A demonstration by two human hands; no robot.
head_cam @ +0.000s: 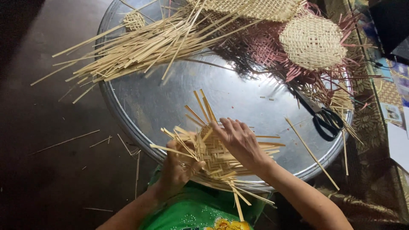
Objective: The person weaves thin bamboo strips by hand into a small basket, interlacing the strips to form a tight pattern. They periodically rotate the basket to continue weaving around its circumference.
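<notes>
Black scissors (324, 119), finished woven basket (313, 41), loose strips (140, 47)
</notes>
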